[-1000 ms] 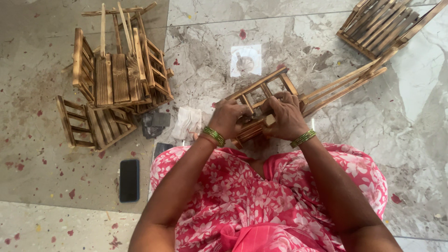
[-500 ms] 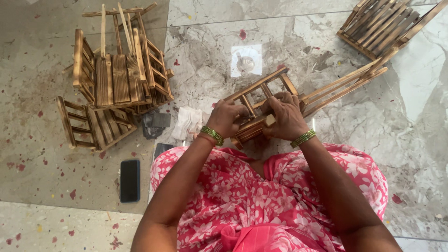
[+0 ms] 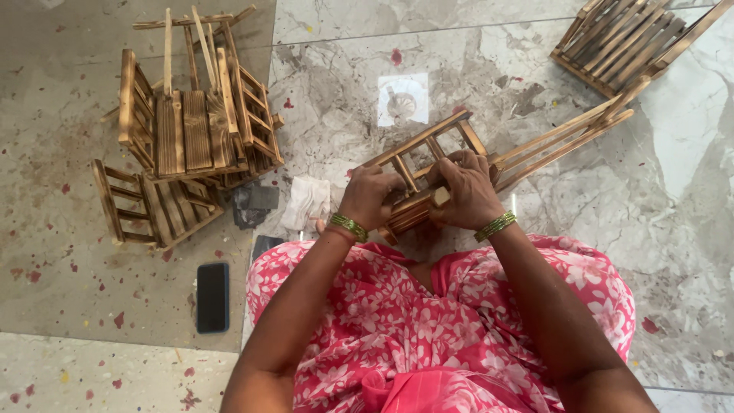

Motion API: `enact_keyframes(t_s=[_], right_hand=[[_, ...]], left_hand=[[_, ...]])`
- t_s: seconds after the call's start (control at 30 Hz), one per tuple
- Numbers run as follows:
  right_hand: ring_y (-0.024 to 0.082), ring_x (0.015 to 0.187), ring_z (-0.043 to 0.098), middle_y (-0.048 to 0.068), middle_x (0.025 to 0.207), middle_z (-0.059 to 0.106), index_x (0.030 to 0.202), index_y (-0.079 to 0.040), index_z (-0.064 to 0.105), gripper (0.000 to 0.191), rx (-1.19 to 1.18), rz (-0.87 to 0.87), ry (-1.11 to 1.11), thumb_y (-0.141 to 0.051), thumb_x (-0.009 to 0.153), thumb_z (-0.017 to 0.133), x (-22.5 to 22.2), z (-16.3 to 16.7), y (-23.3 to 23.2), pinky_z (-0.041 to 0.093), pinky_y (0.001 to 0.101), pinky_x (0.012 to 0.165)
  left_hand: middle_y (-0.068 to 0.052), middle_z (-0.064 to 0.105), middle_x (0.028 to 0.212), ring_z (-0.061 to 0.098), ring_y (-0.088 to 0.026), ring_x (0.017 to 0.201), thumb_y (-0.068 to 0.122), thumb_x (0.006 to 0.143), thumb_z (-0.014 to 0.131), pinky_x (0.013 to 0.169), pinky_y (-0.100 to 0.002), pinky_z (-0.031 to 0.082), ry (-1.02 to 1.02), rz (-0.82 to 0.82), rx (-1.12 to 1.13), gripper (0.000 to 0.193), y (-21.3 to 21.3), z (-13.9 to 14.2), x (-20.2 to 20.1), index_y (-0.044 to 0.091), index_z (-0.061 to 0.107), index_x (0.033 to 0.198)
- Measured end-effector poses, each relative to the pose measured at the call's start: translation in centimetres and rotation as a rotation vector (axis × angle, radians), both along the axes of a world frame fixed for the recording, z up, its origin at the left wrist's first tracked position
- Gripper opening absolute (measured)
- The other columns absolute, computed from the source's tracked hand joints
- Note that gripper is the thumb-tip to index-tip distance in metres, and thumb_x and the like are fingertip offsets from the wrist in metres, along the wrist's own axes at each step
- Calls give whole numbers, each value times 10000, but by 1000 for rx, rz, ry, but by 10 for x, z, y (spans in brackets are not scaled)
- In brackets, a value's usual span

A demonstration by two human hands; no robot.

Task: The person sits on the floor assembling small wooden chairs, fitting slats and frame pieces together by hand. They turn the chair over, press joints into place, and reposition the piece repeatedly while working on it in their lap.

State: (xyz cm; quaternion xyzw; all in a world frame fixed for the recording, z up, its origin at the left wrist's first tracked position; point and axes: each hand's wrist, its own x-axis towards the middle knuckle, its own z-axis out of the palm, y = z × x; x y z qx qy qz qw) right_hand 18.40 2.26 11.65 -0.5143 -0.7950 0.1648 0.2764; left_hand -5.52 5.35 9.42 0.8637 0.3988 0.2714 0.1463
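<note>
A: What's on the floor, from the left?
B: Stacked frames (image 3: 191, 130), a phone (image 3: 212, 297), a white cloth (image 3: 306, 203).
A: And in the middle?
B: Left hand (image 3: 369, 197) and right hand (image 3: 465, 191) both clasp a scorched slatted wooden frame (image 3: 436, 149) above the lap; a white square label (image 3: 403, 99) lies just behind it.

4 wooden slatted frames (image 3: 191, 130), 1 phone (image 3: 212, 297), 2 hands (image 3: 417, 195)

left hand (image 3: 370, 196): fingers curl a touch tighter on the slatted wooden frame (image 3: 428, 174), wrist barely drifting | right hand (image 3: 465, 191): shifts slightly over the frame's near rail, knuckles bunching | frame: tips a hair toward the lap, long slats swinging scarcely at all
</note>
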Motion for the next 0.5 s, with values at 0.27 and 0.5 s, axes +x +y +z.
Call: enact_keyframes(t_s=[0.27, 0.5], right_hand=[[280, 1198, 535, 36, 946, 691, 996, -157, 618, 406, -5, -5, 7, -234, 639, 796, 0, 0, 0, 333, 423, 1053], [278, 1155, 523, 13, 955, 698, 977, -148, 612, 470, -22, 34, -24, -250, 571, 829, 1, 0, 0, 333, 417, 1025]], left_hand=[[-5, 671, 918, 578, -144, 950, 95, 953, 624, 877, -332, 439, 390, 78, 290, 167, 43, 9, 20, 185, 762, 980], [-7, 646, 950, 570, -160, 961, 210, 862, 608, 924, -386, 425, 678, -172, 95, 114, 34, 17, 50, 168, 712, 842]])
